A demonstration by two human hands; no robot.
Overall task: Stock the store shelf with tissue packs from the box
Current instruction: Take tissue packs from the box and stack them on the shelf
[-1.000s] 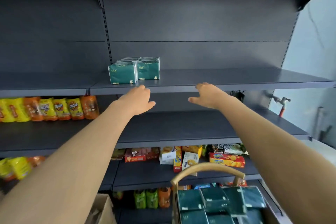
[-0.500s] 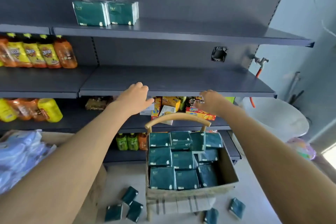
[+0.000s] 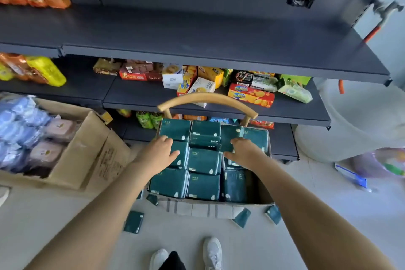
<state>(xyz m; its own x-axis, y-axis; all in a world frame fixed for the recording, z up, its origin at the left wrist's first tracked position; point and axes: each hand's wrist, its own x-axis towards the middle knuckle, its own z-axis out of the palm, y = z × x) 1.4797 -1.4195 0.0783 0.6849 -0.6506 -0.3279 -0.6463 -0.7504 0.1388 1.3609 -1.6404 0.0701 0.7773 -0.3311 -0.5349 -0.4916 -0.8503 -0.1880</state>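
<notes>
While I lean over the cardboard box [image 3: 264, 193], both of my hands are down on the dark green tissue packs [image 3: 202, 161] that fill it in rows. My left hand [image 3: 157, 153] lies on a pack at the left side, fingers loose and thumb sticking out, holding nothing that I can see. My right hand [image 3: 243, 151] reaches over a tilted pack near the back. Its fingertips are hidden behind the hand, so I cannot tell if they grip that pack or only touch it.

A curved wooden chair back [image 3: 207, 99] rises behind the box; the seat is hidden under it. A few loose packs [image 3: 133, 221] lie on the floor in front, some half tucked under the box. Above is the dark shelf [image 3: 197, 35]. To the left, a bigger carton [image 3: 87, 149] holds blue and pink packs, too blurry to name and cut off by the edge.
</notes>
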